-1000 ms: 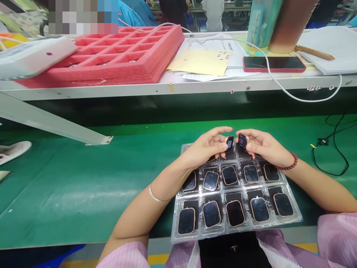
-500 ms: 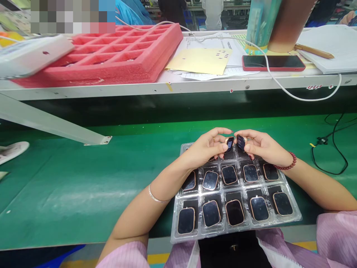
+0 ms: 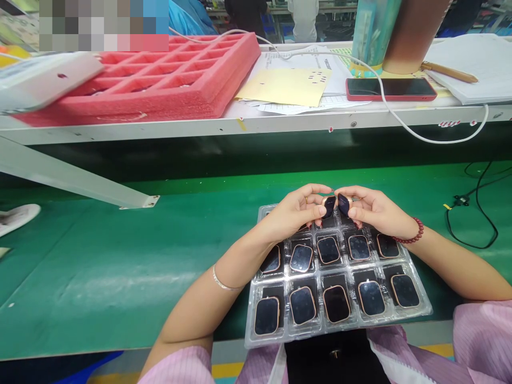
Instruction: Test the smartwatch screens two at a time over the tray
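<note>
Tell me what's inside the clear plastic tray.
The tray's two nearest rows hold ten dark-faced, gold-rimmed devices, one per compartment. Beyond them, the left hand and right hand partly cover the compartments, so I can't tell everything that lies there.

A smooth green worktop (image 3: 104, 250) spreads beneath a raised white shelf with a pale metal front edge (image 3: 280, 127). A slanting white metal brace (image 3: 76, 173) meets the worktop at the left. Soft overhead light glares on the green surface. Grey floor with a yellow painted stripe (image 3: 226, 370) shows below; blurred workbenches (image 3: 340, 12) stand behind.
</note>
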Action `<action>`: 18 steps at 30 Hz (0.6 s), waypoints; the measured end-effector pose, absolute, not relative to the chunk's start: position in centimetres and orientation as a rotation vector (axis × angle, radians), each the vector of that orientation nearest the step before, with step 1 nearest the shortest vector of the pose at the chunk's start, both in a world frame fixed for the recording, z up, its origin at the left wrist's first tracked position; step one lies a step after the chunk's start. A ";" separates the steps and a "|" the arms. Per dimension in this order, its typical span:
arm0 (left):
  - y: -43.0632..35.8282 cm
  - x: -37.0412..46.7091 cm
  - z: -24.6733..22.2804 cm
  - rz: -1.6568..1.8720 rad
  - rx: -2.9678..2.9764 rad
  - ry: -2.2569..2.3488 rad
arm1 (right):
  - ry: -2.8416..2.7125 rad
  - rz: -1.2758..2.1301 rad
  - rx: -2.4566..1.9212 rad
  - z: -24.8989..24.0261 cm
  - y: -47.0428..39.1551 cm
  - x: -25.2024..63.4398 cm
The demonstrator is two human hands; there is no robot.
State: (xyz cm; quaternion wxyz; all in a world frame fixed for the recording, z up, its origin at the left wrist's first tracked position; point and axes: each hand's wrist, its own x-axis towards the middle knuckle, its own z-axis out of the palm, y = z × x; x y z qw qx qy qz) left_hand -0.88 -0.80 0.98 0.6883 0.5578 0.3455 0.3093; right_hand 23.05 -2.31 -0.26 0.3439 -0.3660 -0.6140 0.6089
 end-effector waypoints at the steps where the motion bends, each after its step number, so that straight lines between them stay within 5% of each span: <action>1: -0.8 -0.8 1.0 0.700 1.251 0.774 | -1.584 1.578 -0.955 -0.3 -2.3 23.0; 18: -1.2 -0.4 1.1 0.712 1.419 1.011 | -1.721 1.286 -1.096 0.2 -2.5 22.9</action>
